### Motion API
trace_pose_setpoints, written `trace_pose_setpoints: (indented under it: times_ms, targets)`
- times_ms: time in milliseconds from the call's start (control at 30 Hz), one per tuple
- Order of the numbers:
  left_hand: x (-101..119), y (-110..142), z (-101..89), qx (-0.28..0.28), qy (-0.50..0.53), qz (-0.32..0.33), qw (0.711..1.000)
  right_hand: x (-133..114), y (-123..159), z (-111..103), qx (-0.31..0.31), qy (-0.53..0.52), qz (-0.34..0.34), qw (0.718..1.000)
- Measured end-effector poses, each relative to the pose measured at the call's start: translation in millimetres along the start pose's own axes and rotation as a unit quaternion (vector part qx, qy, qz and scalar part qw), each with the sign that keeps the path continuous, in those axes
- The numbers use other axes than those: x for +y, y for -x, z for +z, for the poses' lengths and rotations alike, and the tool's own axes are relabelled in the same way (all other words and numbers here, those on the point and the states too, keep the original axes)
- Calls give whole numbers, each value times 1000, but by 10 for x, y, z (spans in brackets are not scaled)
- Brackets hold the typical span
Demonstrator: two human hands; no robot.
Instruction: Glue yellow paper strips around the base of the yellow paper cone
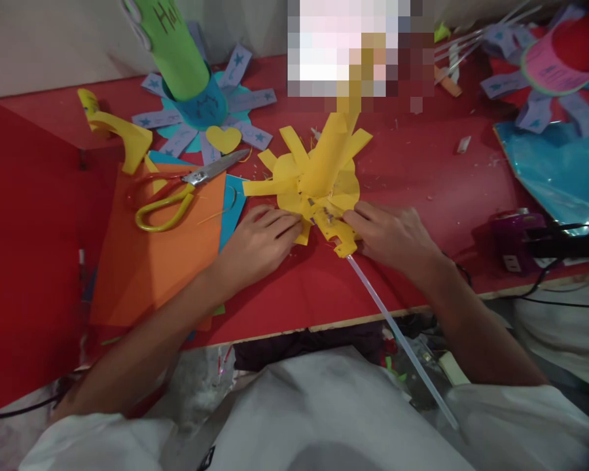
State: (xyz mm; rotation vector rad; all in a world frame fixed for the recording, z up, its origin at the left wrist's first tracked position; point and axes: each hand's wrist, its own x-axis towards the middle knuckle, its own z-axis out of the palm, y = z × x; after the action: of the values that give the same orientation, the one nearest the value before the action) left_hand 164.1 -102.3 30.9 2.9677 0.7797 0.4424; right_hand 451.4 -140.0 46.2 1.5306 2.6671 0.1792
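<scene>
A yellow paper craft [287,175] lies on the red table, with a scalloped round base and strips spreading outward. From its middle rises a yellow paper tube [328,156], its upper end behind a blurred patch. My left hand [262,241] has its fingers bent over a near strip, pressing at the edge of the base. My right hand [392,235] grips a yellow hot glue gun [341,234], whose nozzle points at the foot of the tube. A long clear glue stick [397,335] sticks out of the gun's back, over the table edge.
Scissors [169,208] lie left on orange paper sheets [152,261]. Behind stand a green tube [177,65] in a blue flower-shaped base and a yellow paper heart [223,139]. At right are a pink ring craft [544,69], blue film [559,170] and a purple device [510,239] with cables.
</scene>
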Motion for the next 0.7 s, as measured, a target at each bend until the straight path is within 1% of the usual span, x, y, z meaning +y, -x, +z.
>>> trace_pose_setpoints:
  times_ms: [167, 300, 433, 533, 567, 633, 667, 700]
  targets:
    - [2, 6, 4, -3, -1, -2, 1000, -27, -82, -6, 15, 0, -19, 1000]
    - [-1, 13, 5, -7, -10, 2, 1000, -24, -96, -29, 9, -11, -31, 999]
    - [-3, 10, -5, -4, -19, 8, 1000, -7, -61, -19, 7, -23, -27, 999]
    - [-6, 13, -7, -12, -17, 5, 1000, 39, 34, 58, 6, -34, -8, 999]
    - [-9, 17, -4, -15, -15, 5, 1000, 62, 83, 94, 12, -38, 3, 999]
    - [-19, 30, 9, -16, -15, 6, 1000, 114, 199, 167, 41, -51, 24, 998]
    - [-26, 38, 17, -15, -15, 6, 1000, 138, 262, 197, 62, -63, 31, 996]
    - [-35, 45, 24, -13, -15, 7, 1000, 158, 324, 219, 96, -74, 39, 992]
